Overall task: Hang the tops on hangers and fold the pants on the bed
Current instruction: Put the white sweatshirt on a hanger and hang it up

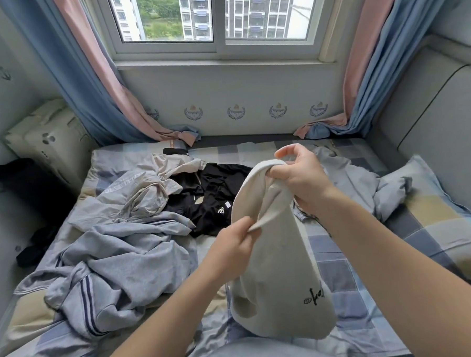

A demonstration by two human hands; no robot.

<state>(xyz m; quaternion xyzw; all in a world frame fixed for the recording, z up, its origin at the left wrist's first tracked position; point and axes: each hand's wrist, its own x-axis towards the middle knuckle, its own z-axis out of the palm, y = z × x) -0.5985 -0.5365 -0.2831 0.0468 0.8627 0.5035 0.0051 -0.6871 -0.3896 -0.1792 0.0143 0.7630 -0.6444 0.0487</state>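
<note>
Head view: both hands hold a cream garment [283, 271] above the bed [342, 257], right hand [300, 180] bunching its upper edge in curled fingers, left hand [232, 241] pinching a lower edge, likely to find an opening and spread it. Bunched so, it could be top or pants; no hanger shows among the crumpled clothes [118, 252] behind.

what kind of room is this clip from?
Most likely a bedroom in a flat: a bed with a checked sheet, a pillow at its right edge, loose clothes heaped on it, and a curtained window facing tower blocks.
</note>
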